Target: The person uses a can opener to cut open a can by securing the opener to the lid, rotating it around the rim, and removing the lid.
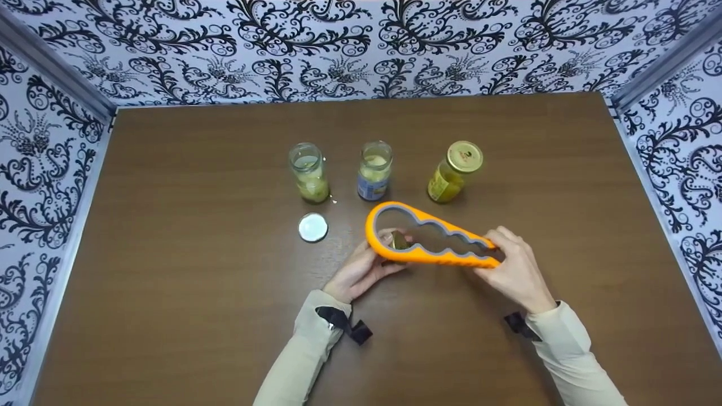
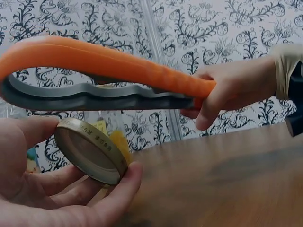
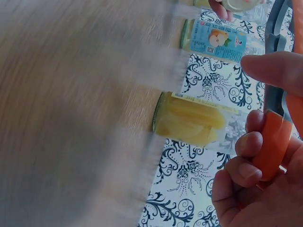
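My left hand point(image 1: 364, 270) pinches a gold metal jar lid point(image 2: 90, 149) by its rim between thumb and fingers, tilted with its hollow underside showing in the left wrist view. In the head view, the loop end of an orange jar opener point(image 1: 431, 256) with a grey wavy inner edge partly covers that lid. My right hand point(image 1: 516, 270) grips the opener's handle ends, holding it above the table. Beyond the opener stand a lidless jar with a blue label point(image 1: 372, 186) and a jar of yellow pieces point(image 1: 445, 183) with a gold lid on.
Another lidless glass jar point(image 1: 313, 186) with pale green contents stands at the left of the row. A loose lid point(image 1: 313, 227) lies in front of it, and small drops dot the wood nearby. Patterned walls point(image 1: 361, 51) border the brown table point(image 1: 197, 254) at the back and sides.
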`<control>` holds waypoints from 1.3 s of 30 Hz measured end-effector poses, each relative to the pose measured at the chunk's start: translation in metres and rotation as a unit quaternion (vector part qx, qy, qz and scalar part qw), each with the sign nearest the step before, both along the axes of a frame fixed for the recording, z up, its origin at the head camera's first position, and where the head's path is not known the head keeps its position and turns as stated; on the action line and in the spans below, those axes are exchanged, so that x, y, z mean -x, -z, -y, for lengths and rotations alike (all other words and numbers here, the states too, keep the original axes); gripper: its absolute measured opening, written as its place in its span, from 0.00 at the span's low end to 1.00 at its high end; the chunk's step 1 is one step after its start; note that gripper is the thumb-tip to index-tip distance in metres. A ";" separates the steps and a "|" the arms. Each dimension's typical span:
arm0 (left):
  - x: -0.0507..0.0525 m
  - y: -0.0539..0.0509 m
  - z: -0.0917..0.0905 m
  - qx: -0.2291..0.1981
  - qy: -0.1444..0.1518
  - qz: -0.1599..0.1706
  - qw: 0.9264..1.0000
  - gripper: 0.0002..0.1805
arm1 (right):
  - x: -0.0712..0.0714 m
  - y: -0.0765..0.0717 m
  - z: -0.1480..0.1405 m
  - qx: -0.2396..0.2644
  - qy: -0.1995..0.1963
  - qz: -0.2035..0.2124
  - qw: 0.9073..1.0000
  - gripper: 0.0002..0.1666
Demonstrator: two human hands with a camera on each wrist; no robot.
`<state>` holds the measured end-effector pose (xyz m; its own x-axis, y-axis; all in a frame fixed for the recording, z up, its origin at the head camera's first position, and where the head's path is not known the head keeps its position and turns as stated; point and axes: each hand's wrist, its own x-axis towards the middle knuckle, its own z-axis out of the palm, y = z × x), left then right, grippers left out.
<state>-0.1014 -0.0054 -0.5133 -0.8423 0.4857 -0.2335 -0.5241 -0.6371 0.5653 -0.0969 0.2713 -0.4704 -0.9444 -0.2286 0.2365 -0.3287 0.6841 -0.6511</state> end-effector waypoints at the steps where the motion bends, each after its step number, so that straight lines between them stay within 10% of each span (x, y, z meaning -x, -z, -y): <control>1: 0.001 0.001 0.001 0.006 -0.002 0.001 1.000 0.13 | 0.000 0.000 -0.001 -0.002 0.001 0.002 1.000 0.21; 15: 0.017 -0.005 0.018 0.127 -0.011 -0.044 0.991 0.24 | -0.002 0.001 -0.008 -0.003 0.023 0.018 1.000 0.21; 20: 0.020 -0.008 0.020 0.218 -0.013 -0.091 0.972 0.23 | -0.004 0.003 -0.011 0.005 0.028 0.020 0.999 0.21; 26: 0.030 -0.014 0.021 0.388 -0.007 -0.178 0.904 0.27 | -0.007 0.006 -0.015 0.012 0.042 0.016 0.999 0.22; 39: 0.052 -0.031 0.020 0.639 0.049 -0.303 0.705 0.28 | -0.011 0.012 -0.019 0.022 0.054 0.022 0.998 0.21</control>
<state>-0.1534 -0.0251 -0.4821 -0.9527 0.2673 -0.1444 0.0550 0.6191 0.7834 -0.0857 0.2900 -0.4822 -0.9727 -0.1150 0.2017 -0.2247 0.6851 -0.6930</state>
